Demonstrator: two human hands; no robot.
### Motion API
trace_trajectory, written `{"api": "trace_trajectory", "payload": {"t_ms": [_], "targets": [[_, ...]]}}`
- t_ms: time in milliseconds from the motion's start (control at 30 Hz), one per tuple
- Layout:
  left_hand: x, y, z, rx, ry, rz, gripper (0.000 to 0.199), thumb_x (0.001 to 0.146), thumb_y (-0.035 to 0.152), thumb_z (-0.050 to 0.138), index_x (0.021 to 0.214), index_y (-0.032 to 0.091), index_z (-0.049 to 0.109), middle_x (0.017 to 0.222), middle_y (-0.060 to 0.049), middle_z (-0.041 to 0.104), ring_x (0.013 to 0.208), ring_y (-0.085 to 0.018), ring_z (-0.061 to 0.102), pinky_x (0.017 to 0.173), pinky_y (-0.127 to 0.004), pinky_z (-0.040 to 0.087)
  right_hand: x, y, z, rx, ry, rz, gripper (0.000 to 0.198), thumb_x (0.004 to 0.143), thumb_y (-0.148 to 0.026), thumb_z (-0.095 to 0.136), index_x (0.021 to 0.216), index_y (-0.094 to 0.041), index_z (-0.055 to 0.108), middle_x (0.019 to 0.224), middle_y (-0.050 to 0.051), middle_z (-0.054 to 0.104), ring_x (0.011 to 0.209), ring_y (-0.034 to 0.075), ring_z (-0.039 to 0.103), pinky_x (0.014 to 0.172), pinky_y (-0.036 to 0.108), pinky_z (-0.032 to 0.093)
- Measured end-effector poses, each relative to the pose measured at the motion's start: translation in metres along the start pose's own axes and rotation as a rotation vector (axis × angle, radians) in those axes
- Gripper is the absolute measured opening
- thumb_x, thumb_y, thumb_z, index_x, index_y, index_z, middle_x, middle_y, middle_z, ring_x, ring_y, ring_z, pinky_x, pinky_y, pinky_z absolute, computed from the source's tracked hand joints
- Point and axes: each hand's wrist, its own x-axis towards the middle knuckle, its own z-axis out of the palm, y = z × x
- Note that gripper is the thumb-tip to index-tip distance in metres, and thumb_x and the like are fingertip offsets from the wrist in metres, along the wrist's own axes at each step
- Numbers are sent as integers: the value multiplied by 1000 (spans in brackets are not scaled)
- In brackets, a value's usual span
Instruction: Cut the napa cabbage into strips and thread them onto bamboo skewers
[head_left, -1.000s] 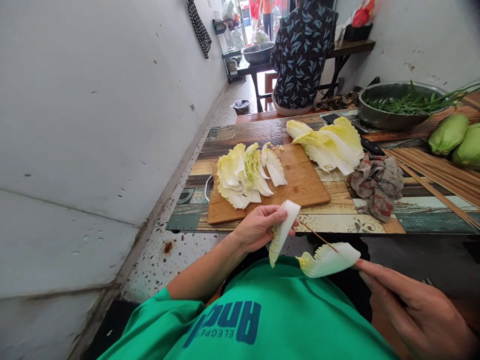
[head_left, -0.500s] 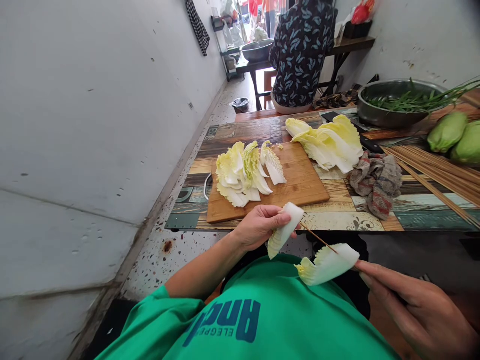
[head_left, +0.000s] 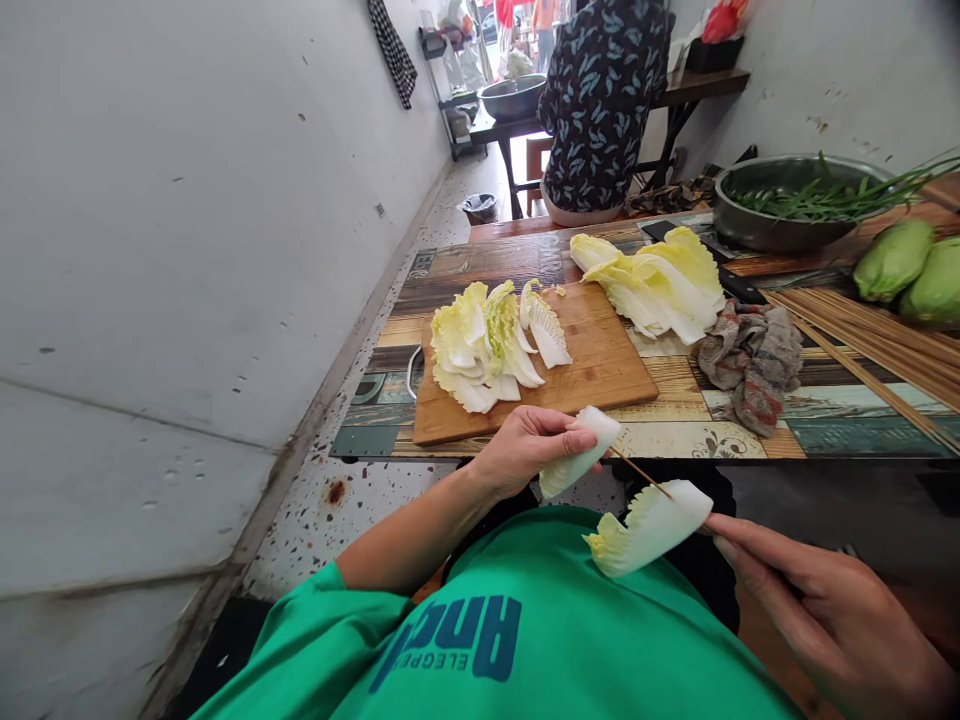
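Pinching one cabbage piece (head_left: 568,472) by its pale, firmer end, the left hand (head_left: 540,448) has its grip where the piece probably bends least against the skewer (head_left: 636,468); whether the tip has entered is unclear. The right hand (head_left: 825,600) keeps its grip on the skewer beside a threaded piece (head_left: 652,528), apparently for control. Both pieces hang before the desk (head_left: 679,440)'s near edge. Cut leaves (head_left: 480,350) lie handily across the cutting board (head_left: 622,375)'s left half.

A checkered cloth (head_left: 393,55) hangs against the wall (head_left: 187,260); a metal bowl (head_left: 776,234) holds greens (head_left: 817,202).
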Motion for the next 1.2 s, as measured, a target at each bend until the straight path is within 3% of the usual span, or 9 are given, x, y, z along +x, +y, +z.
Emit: {"api": "trace_trajectory", "payload": {"t_ms": [467,667,833,1000,1100,1200], "targets": [[4,2,3,-18,-43,-5,45,61,52,91,79,12,81,74,-10,76,61,-14,68,58,-22,52,9,-1,-1,26,-4,84,34,95,-44,56,105,-23,81,85,4,80,65,18,75,56,20,60],[4,8,4,-21,-96,-46,47,59,52,92,76,10,79,73,-10,76,63,-15,68,61,-24,54,20,-7,4,72,-17,108,44,94,-55,55,99,-21,82,64,4,74,51,16,68,50,21,57],[0,6,1,-45,-80,-94,48,57,52,93,75,10,78,73,-10,75,63,-16,67,60,-26,53,21,-10,4,92,-4,121,39,93,-52,57,98,-23,82,76,6,78,58,19,72,57,23,61],[-2,2,3,-75,-3,-72,51,56,54,93,76,10,78,66,-6,71,54,-10,60,53,-20,47,20,-9,3,71,20,96,37,95,-48,56,101,-22,82,76,6,78,61,19,74,62,24,62],[-5,5,9,-63,-61,-49,54,62,59,88,82,9,79,64,-7,70,51,-10,60,50,-20,47,18,-9,3,61,50,60,35,95,-46,56,102,-22,82,75,6,78,64,20,75,66,25,63],[-10,9,13,-65,-141,-24,55,70,61,83,85,8,78,63,-9,71,55,-14,65,55,-22,52,13,-9,4,29,88,50,31,95,-41,57,104,-23,81,88,7,80,74,21,77,70,25,64]]}}
